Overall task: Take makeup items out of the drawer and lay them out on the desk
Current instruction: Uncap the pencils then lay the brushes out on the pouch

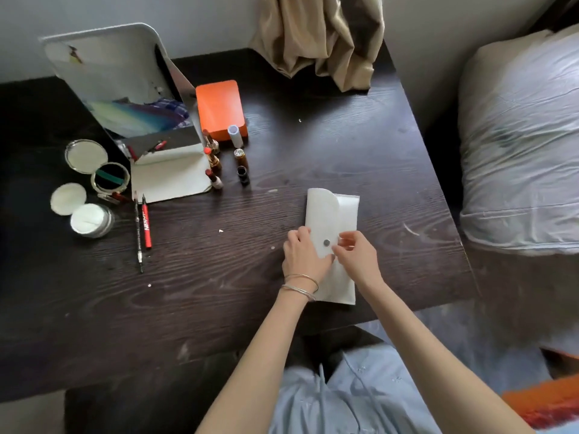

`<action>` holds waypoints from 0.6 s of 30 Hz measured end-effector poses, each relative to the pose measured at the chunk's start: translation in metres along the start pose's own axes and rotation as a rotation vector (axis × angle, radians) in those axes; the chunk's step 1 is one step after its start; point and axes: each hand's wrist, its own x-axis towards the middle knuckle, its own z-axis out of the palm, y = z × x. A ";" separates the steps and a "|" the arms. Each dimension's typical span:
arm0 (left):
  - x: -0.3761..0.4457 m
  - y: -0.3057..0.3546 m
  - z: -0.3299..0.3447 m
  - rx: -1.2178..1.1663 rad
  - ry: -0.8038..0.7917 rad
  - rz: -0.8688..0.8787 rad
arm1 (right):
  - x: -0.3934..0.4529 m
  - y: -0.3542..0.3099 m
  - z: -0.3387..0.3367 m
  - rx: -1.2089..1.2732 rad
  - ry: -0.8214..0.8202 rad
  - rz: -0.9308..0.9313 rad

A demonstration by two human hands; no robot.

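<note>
From the head camera I see a dark wooden desk (219, 292) that fills most of the frame. A white pouch (340, 214) with a round flap and a silver snap button (326, 242) lies flat on it, a bit right of the middle.

My left hand (302, 256) rests on the left side of the pouch. Its fingers are curled over the flap's edge and press it down. Thin silver bangles (300, 285) sit on that wrist. My right hand (355, 256) is just right of the snap. Its thumb and fingers are bent together and seem to pinch the pouch there, but I cannot tell how tight.

In the upper left stands a tilted mirror (125, 86) on a white base. Just right of it lies an orange box (221, 108). Below the box stand a small white tube (234, 137), a few open lipsticks (214, 161) and two small dark bottles (242, 166).

On the left side lie an open round compact (97, 166), a white puff (68, 198) and a round jar (91, 220) with a white pad on top. Near them lie a black pencil (138, 233) and a red pen (146, 225), side by side.

At the top hangs a tan curtain (319, 36). At the right is a bed with a pale pillow (520, 145).
</note>
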 end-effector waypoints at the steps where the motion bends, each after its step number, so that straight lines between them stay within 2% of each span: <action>1: 0.000 0.004 0.003 -0.004 0.013 -0.018 | 0.002 0.000 -0.001 0.006 -0.020 0.013; 8: -0.011 -0.002 -0.001 -0.090 0.046 -0.141 | 0.005 -0.011 0.003 -0.010 -0.178 0.033; 12: -0.027 -0.033 -0.017 -0.161 0.056 -0.250 | -0.011 -0.025 0.025 -0.036 -0.359 0.026; 18: -0.048 -0.093 -0.054 -0.088 -0.006 -0.361 | -0.044 -0.047 0.088 -0.118 -0.533 -0.040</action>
